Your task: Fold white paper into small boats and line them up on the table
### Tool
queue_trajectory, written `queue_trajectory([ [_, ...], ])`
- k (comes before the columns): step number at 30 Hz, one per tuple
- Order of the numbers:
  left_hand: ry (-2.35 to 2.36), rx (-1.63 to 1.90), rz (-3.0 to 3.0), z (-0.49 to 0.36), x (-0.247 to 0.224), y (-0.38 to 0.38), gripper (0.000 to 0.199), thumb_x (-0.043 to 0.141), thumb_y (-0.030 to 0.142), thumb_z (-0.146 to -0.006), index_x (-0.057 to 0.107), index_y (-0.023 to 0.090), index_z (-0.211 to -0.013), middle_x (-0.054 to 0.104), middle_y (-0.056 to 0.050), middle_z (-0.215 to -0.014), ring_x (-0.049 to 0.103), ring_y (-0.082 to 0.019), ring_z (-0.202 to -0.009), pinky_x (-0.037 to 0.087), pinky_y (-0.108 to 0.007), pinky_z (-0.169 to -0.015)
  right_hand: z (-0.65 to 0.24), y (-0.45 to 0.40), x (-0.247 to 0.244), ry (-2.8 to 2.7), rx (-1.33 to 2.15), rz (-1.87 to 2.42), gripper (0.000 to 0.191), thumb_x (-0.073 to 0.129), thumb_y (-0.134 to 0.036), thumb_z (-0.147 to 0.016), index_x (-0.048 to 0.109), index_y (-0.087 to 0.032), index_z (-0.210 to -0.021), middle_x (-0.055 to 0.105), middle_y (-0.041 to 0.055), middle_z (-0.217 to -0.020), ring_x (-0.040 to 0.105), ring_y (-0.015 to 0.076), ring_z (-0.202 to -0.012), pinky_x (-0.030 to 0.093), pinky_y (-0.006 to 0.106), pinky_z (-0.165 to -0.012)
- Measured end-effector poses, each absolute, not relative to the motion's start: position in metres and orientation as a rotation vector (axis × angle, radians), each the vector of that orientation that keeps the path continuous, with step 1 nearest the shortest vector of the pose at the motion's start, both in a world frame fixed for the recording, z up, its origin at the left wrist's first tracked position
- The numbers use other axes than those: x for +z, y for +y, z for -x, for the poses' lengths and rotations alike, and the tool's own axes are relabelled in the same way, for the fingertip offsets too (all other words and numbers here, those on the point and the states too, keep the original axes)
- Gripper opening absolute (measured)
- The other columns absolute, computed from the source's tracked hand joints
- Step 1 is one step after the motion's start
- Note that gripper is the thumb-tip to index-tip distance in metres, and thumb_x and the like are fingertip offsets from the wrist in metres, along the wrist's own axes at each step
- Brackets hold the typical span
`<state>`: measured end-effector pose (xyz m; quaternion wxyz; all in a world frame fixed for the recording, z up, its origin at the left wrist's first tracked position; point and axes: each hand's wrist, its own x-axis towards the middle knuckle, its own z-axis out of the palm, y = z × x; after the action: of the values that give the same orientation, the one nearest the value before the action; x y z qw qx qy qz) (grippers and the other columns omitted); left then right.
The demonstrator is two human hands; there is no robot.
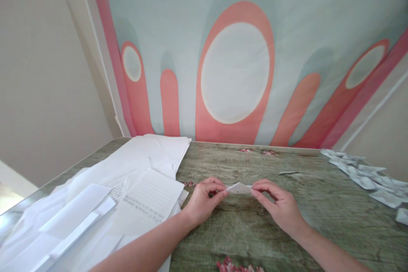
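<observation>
Between my two hands is a small folded piece of white paper (239, 188), with a peaked top and flat lower edge. My left hand (208, 197) pinches its left end between thumb and fingers. At the opposite end, my right hand (276, 199) pinches the paper in the same way. The paper is held over the middle of the wooden-patterned table (242, 229). Both hands are closed on it, and the fingertips cover its two ends.
Loose white sheets and folded strips are heaped on the left, with a written page (149, 199) on top. Several folded paper pieces (363, 174) lie in a row along the right edge. Behind the table hangs a patterned cloth (296, 21).
</observation>
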<state>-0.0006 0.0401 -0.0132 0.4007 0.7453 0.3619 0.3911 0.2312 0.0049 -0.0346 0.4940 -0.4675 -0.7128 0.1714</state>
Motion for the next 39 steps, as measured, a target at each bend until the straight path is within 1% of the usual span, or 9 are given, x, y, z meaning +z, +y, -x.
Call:
queue_trajectory([
  [5,0.899,0.967,-1.868,0.002,-0.016,0.042,0.016,0.060,0.027,-0.080,0.072,0.017,-0.079,0.061,-0.004,-0.080,0.055,-0.015,-0.073,0.042,-0.024,-0.067,-0.229,0.002,-0.037,-1.693,0.469,1.217,0.015,0.057,-0.033,-0.083,0.061,-0.019,-0.087,0.065,0.0038,-0.081,0.062,0.0162,-0.074,0.050,0.026,-0.068],
  [7,0.901,0.955,-1.856,0.003,-0.016,0.043,0.016,0.061,0.026,-0.079,0.072,0.018,-0.086,0.061,-0.004,-0.080,0.054,-0.014,-0.071,0.041,-0.024,-0.065,-0.229,0.001,-0.039,-1.657,0.500,1.250,0.019,0.058,-0.034,-0.082,0.060,-0.019,-0.093,0.065,0.0036,-0.081,0.062,0.0163,-0.074,0.051,0.026,-0.068],
  [11,0.929,0.955,-1.821,0.002,-0.016,0.042,0.026,0.063,0.022,-0.076,0.069,0.019,-0.101,0.060,-0.003,-0.080,0.053,-0.013,-0.068,0.040,-0.023,-0.062,-0.228,0.001,-0.043,-1.645,0.527,1.253,0.023,0.059,-0.034,-0.082,0.057,-0.019,-0.100,0.065,0.0029,-0.082,0.063,0.0161,-0.076,0.051,0.025,-0.070],
  [15,0.886,0.967,-1.861,0.002,-0.016,0.041,0.021,0.062,0.017,-0.075,0.071,0.020,-0.094,0.059,-0.003,-0.081,0.054,-0.014,-0.072,0.041,-0.023,-0.064,-0.227,0.000,-0.038,-1.718,0.450,1.212,0.015,0.058,-0.029,-0.083,0.059,-0.021,-0.094,0.063,0.0023,-0.083,0.061,0.0153,-0.075,0.049,0.025,-0.069],
  [18,0.847,0.997,-1.916,0.001,-0.019,0.040,0.025,0.058,0.011,-0.076,0.072,0.022,-0.093,0.058,-0.003,-0.082,0.054,-0.014,-0.077,0.042,-0.023,-0.069,-0.224,-0.001,-0.031,-1.811,0.388,1.102,0.007,0.056,-0.023,-0.084,0.060,-0.021,-0.089,0.062,0.0025,-0.082,0.060,0.0152,-0.075,0.048,0.027,-0.072],
  [22,0.792,0.984,-2.022,0.001,-0.021,0.038,0.033,0.053,0.006,-0.077,0.071,0.026,-0.097,0.057,-0.003,-0.086,0.054,-0.014,-0.081,0.042,-0.024,-0.074,-0.221,-0.004,-0.027,-1.920,0.294,0.950,0.013,0.052,-0.015,-0.085,0.061,-0.021,-0.091,0.062,0.0042,-0.085,0.061,0.0161,-0.078,0.049,0.027,-0.071],
  [27,0.740,0.971,-2.102,0.001,-0.019,0.036,0.034,0.052,0.006,-0.078,0.071,0.029,-0.096,0.056,-0.003,-0.086,0.055,-0.014,-0.083,0.042,-0.024,-0.075,-0.221,-0.006,-0.030,-1.975,0.180,0.899,0.021,0.052,-0.010,-0.083,0.060,-0.023,-0.098,0.062,0.0055,-0.088,0.062,0.0167,-0.080,0.051,0.028,-0.071],
  [36,0.762,0.984,-2.086,0.001,-0.016,0.034,0.032,0.054,0.004,-0.074,0.072,0.025,-0.090,0.058,-0.003,-0.085,0.056,-0.014,-0.081,0.043,-0.024,-0.074,-0.220,-0.007,-0.029,-1.959,0.197,0.884,0.022,0.054,-0.009,-0.082,0.060,-0.023,-0.097,0.063,0.0042,-0.084,0.062,0.0162,-0.077,0.051,0.026,-0.069],
  [39,0.767,0.982,-2.074,0.001,-0.016,0.034,0.031,0.054,0.004,-0.074,0.072,0.024,-0.090,0.059,-0.003,-0.085,0.057,-0.014,-0.082,0.044,-0.024,-0.075,-0.219,-0.007,-0.028,-1.931,0.245,0.926,0.019,0.055,-0.013,-0.082,0.059,-0.022,-0.097,0.063,0.0040,-0.085,0.061,0.0160,-0.076,0.050,0.026,-0.070],
])
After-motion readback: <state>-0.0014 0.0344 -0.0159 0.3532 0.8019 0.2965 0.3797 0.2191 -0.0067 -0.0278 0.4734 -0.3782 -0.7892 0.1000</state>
